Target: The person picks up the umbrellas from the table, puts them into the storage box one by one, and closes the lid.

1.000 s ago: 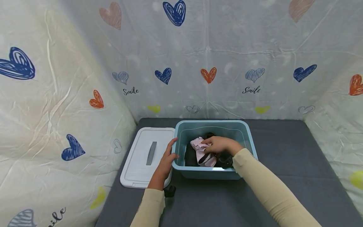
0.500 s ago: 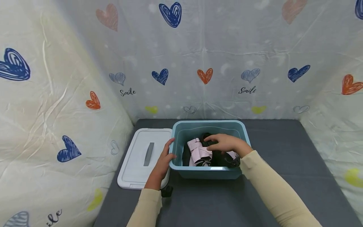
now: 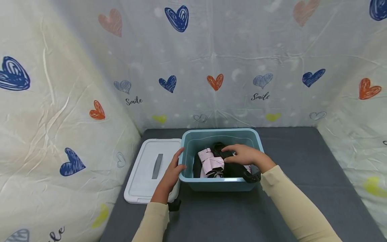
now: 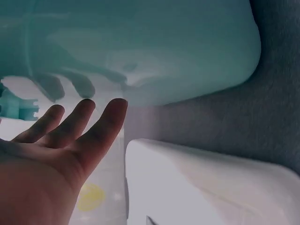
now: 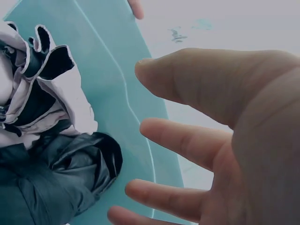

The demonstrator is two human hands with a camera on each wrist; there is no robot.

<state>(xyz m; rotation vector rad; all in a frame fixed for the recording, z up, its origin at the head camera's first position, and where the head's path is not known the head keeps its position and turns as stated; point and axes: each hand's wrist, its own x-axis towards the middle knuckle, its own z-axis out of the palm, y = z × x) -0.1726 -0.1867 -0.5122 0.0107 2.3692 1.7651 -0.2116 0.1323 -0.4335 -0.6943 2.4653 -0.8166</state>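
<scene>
A light-blue plastic bin (image 3: 222, 185) holds pink and black fabric bundles. On its left side lies a pink bundle (image 3: 211, 164) with a black underside, resembling a folded umbrella. Black shiny fabric (image 5: 70, 173) sits beside it. My left hand (image 3: 171, 173) rests against the bin's left side, thumb and index finger at the rim. In the left wrist view its other fingers (image 4: 105, 126) are straight, at the outer wall. My right hand (image 3: 246, 156) hovers over the bundles, thumb and fingers spread and holding nothing. It hides part of the bin's right half.
A white lid (image 3: 145, 168) with a grey handle (image 3: 157, 166) lies left of the bin. Both are on a table with a dark grey cover (image 3: 290, 188). A heart-printed sheet (image 3: 235, 57) hangs behind and at both sides.
My right hand has let go of the pink bundle and moved right, its fingers spreading. The bundle now lies on the left in the bin. My left hand has stayed at the rim.
</scene>
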